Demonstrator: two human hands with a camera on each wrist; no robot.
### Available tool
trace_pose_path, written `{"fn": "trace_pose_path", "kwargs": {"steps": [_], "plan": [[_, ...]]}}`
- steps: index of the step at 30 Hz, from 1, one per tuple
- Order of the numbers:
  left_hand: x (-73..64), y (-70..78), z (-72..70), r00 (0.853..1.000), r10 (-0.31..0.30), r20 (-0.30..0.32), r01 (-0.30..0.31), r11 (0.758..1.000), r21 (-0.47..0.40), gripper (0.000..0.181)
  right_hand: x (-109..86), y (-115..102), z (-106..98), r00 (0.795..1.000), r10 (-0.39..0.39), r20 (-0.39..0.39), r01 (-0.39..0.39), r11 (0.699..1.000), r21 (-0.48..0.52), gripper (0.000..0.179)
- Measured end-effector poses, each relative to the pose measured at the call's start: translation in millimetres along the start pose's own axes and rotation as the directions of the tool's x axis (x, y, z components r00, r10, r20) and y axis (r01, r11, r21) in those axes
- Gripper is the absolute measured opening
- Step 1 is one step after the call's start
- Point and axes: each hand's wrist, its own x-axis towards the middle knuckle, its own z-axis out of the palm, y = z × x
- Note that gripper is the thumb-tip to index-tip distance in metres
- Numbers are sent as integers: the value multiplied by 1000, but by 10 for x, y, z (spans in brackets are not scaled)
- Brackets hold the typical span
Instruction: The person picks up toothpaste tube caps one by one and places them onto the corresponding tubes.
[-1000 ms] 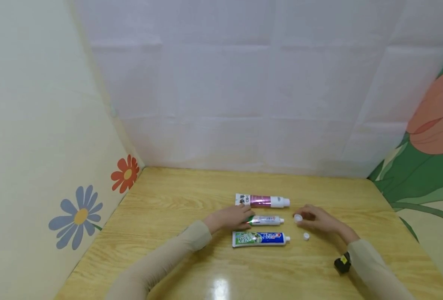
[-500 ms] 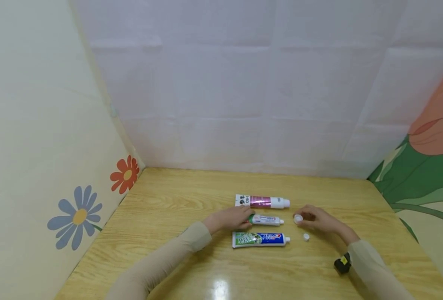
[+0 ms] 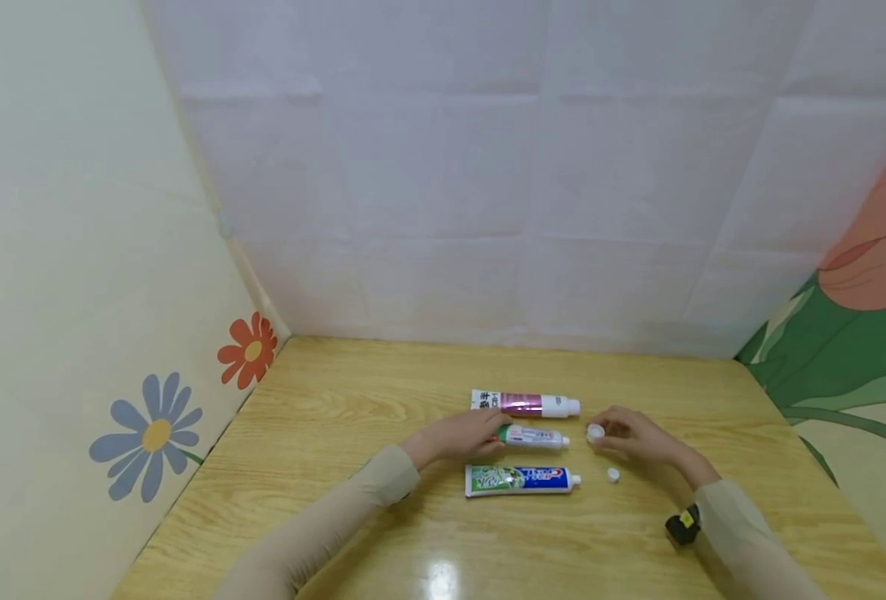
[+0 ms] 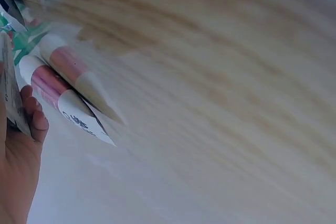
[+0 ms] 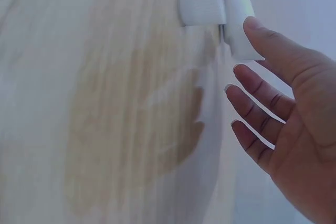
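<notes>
Across the small toothpaste tube (image 3: 534, 437) in the middle of the row lies my left hand (image 3: 458, 435), holding its back end; in the left wrist view the fingers curl beside a tube at the left edge. The tube's bare nozzle points right. A white ribbed cap (image 5: 202, 6) stands by my right hand (image 3: 638, 436). In the right wrist view the thumb (image 5: 275, 45) tip appears apart from this cap and the other fingers spread loosely; the index finger is mostly hidden. A second white cap (image 3: 613, 475) sits on the table nearer me.
Behind the held tube lies a pink and white toothpaste tube (image 3: 525, 405). A green and blue toothpaste tube (image 3: 521, 479) with a bare nozzle lies in front. A black object (image 3: 683, 526) sits at my right wrist. A white sheet (image 3: 443, 208) hangs behind the glossy wooden table (image 3: 352, 383).
The front end of the middle toothpaste tube has shifted slightly right with the left hand. The right hand and both caps stay nearly where they were.
</notes>
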Motion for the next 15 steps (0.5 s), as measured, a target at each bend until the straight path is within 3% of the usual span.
{"fn": "trace_pose_path", "kwargs": {"steps": [5, 11, 15], "plan": [[-38, -4, -45, 1000, 20, -13, -19, 1000, 5, 41, 34, -80, -35, 999, 37, -18, -38, 999, -19, 32], [-93, -5, -109, 997, 60, -40, -57, 996, 75, 43, 99, -66, -35, 998, -5, -63, 3, 999, -36, 32], [-122, -7, -142, 995, 77, -61, -73, 996, 58, 43, 122, -124, -44, 996, 3, -95, -8, 998, -54, 33]]}}
